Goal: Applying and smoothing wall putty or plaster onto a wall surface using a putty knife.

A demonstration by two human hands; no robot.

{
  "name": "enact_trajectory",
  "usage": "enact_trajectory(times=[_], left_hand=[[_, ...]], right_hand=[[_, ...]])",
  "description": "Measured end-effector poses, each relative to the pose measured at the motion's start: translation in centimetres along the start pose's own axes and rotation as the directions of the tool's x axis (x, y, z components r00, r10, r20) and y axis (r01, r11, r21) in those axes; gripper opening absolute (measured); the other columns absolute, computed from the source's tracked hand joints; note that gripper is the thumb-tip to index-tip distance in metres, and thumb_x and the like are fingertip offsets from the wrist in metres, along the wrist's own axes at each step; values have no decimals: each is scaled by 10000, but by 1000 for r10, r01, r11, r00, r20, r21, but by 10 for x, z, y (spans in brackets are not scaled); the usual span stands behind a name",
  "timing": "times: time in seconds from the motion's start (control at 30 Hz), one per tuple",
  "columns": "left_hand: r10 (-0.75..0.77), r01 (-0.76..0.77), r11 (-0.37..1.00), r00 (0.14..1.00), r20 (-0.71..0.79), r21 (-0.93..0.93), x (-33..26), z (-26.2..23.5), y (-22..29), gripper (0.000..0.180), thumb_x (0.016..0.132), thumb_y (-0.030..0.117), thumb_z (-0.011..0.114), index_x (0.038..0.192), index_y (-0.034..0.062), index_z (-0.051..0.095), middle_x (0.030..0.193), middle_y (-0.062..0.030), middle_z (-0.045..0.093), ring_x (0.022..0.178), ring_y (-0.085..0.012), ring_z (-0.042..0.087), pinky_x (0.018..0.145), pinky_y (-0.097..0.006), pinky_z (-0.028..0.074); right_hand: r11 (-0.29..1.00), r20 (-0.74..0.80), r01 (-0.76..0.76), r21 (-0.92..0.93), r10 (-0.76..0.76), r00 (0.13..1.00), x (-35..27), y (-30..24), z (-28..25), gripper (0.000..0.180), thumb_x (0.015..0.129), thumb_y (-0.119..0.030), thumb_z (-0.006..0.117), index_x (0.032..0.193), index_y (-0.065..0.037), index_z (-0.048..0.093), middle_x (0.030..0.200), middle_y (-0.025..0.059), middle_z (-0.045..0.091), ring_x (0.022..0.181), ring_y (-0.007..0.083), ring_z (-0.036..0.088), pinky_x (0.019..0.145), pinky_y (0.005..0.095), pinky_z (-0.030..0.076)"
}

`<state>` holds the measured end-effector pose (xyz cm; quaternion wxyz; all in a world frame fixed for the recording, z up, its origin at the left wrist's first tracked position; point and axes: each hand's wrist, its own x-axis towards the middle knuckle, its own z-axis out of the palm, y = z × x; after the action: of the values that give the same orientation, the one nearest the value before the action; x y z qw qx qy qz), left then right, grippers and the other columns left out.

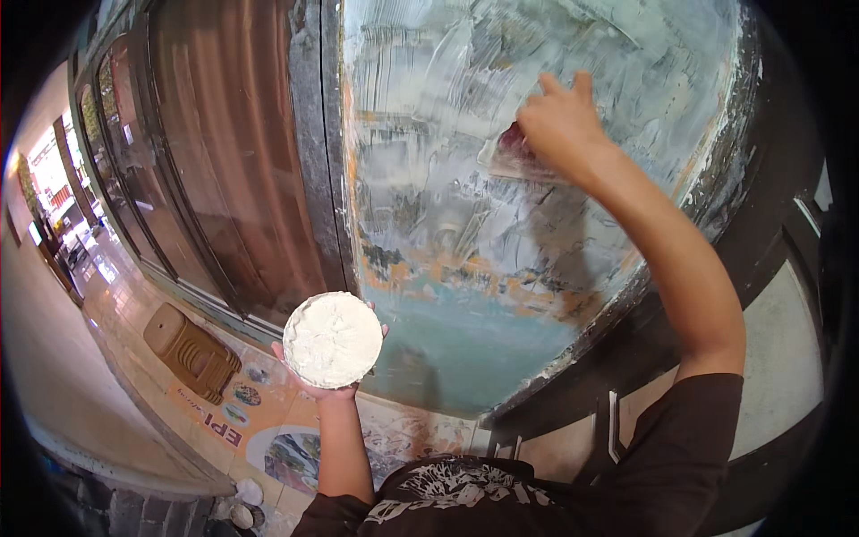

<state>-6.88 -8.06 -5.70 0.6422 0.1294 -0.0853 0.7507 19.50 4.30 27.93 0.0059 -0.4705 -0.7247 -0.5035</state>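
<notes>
My left hand (335, 392) is under a round container of white putty (333, 338), its fingers curled up around the sides. The putty fills the top to the rim, so the container's body is hidden. Up against the wall (429, 206), my right hand (562, 121) grips a putty scraper (512, 159) with a dark red part showing below the fingers. Its pale, wide blade meets the wall surface. Whitish, streaky putty covers the upper wall; orange-brown patches and a bare green band (456, 349) lie lower down.
Left of the wall stands a dark-framed window with a brown curtain (224, 143). Brown stacked plastic stools (190, 351) sit on the floor beside a printed banner sheet (242, 412). Dark wooden framing with pale panels (778, 349) is close on my right.
</notes>
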Motion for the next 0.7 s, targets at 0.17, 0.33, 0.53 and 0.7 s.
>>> enact_trajectory(times=[0.17,0.33,0.53,0.7], left_hand=[[-40,40,999,999,26,13,14,-9,7,976,789,833,490,1509,178,420,1572,-187,350,1412,-562,270,1060,-830,185],[-82,84,995,995,51,-48,21,-19,13,965,798,782,539,1516,153,402,1574,-223,321,1414,-575,245,1048,-837,190],[-121,123,990,992,37,-67,24,-31,14,961,824,808,467,1526,156,388,1577,-217,321,1409,-579,245,1039,-843,188],[-108,109,993,994,30,-45,27,-36,13,967,819,819,467,1525,162,392,1583,-213,316,1419,-572,239,1047,-839,186]], right_hand=[[668,-715,584,461,-110,691,19,131,-50,169,817,-281,747,929,-162,790,847,88,751,905,301,699,955,679,371],[727,-49,-49,685,113,992,24,74,-61,189,784,-1,650,969,-19,683,851,150,705,894,330,665,791,487,500],[831,22,81,550,-111,994,17,-15,7,143,817,-51,616,925,31,662,898,253,678,883,448,649,753,473,529],[718,-43,-202,666,307,951,47,53,-49,169,829,25,609,984,16,676,879,236,697,791,368,702,712,418,553]])
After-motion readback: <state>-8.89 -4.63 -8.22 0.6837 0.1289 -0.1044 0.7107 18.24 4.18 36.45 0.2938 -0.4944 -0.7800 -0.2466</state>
